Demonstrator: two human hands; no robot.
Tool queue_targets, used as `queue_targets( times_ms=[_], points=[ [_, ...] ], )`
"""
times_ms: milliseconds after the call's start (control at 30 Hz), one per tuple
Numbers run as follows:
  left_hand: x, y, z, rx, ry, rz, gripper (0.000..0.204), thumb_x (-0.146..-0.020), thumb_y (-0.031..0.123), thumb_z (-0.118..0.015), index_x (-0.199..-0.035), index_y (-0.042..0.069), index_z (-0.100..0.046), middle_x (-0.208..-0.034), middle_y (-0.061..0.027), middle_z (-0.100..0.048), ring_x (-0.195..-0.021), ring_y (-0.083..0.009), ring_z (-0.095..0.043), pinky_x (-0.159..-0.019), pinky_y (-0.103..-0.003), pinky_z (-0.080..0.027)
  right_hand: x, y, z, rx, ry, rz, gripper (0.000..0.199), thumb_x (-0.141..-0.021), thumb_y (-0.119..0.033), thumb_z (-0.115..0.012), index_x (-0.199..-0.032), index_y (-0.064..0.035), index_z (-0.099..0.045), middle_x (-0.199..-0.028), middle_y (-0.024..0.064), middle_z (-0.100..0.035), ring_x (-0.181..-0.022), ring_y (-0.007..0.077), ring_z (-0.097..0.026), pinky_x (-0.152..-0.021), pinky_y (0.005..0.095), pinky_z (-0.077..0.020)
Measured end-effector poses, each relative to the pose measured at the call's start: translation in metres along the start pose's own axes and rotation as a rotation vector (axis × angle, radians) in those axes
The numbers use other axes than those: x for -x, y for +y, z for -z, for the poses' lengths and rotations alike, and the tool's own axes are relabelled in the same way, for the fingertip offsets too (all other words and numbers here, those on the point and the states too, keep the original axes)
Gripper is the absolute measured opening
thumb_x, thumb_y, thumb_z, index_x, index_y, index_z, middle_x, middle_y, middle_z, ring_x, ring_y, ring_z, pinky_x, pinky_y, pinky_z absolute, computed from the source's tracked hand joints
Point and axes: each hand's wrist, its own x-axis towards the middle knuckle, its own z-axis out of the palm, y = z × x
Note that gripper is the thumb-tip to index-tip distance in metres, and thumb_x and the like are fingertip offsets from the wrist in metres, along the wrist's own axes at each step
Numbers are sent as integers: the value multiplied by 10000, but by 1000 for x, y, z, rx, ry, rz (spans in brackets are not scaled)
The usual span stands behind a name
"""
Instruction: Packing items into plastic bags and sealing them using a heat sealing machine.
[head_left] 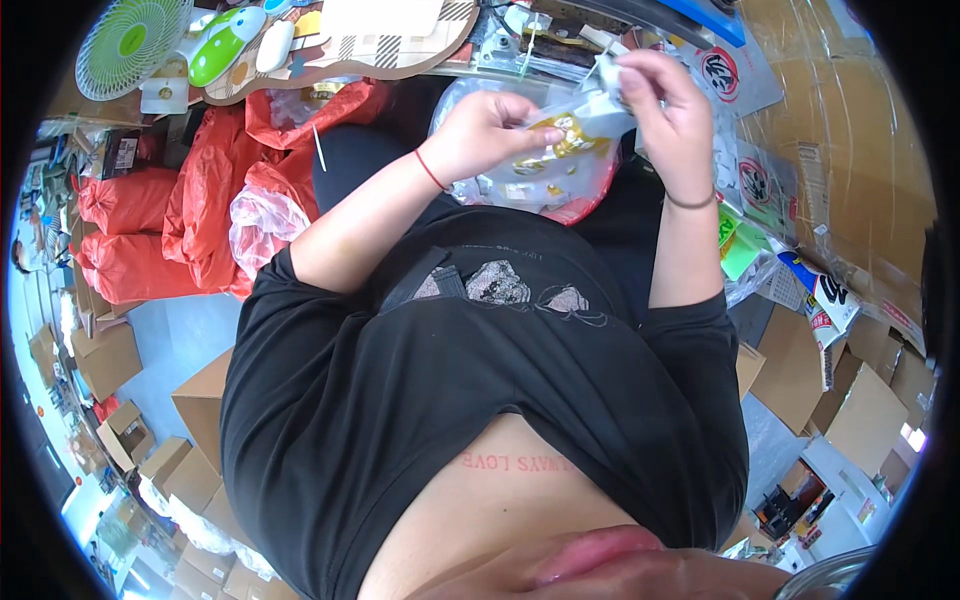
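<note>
A small clear plastic bag with yellow printing (578, 138) is stretched between my two hands, above my lap. My left hand (488, 132) pinches its left side between thumb and fingers. At the bag's upper right end, my right hand (672, 115) is closed with thumb and fingertips on its pale top edge. Whether anything lies inside the small bag, I cannot tell. Beneath it, a larger clear plastic bag (530, 192) with a red edge rests in my lap and holds small pieces, partly hidden by my hands and the small bag.
Red plastic bags (205, 215) are heaped on the left. Ahead, a table carries a patterned mat (345, 55), a white computer mouse (275, 46) and a green-and-white fan (130, 42). A large cardboard box (850, 130) stands on the right, with packets beside it.
</note>
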Motion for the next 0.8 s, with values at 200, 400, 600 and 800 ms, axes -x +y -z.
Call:
queue_targets(
  times_ms=[200, 400, 600, 800],
  points=[
    [4, 1, -29, 522, -149, 202, 265, -916, 254, -708, -1034, 16, -711, -871, -18, -709, -728, -57, -626, -664, -203, -502, 2, 8, 32, 31, -218, -106, 223, -1021, -219, -529, -1054, -18, -620, -864, 6, -584, -818, 71, -522, -729, 221, -432],
    [0, -2, -42, 639, -305, 316, 268, -932, 190, -677, -1117, -4, -672, -981, -53, -722, -864, -106, -676, -786, -244, -532, 6, 20, 45, 162, -455, -107, 261, -1026, -252, -511, -1080, -17, -613, -915, 47, -633, -862, 142, -575, -788, 282, -460],
    [-5, -14, -39, 708, -313, 356, 283, -907, 149, -701, -1148, 11, -649, -1003, -66, -715, -889, -118, -687, -808, -265, -557, 11, 35, 43, 142, -302, -47, 263, -999, -228, -539, -1166, -33, -598, -1021, 120, -647, -965, 249, -616, -844, 349, -477],
    [-34, -11, -9, 662, -110, 287, 260, -857, 68, -716, -1093, -28, -666, -983, -80, -713, -910, -133, -679, -821, -285, -545, 38, 76, 76, 872, -200, -349, 278, -949, -187, -576, -1185, -38, -571, -1123, 194, -607, -1067, 381, -567, -864, 426, -471]
  ],
)
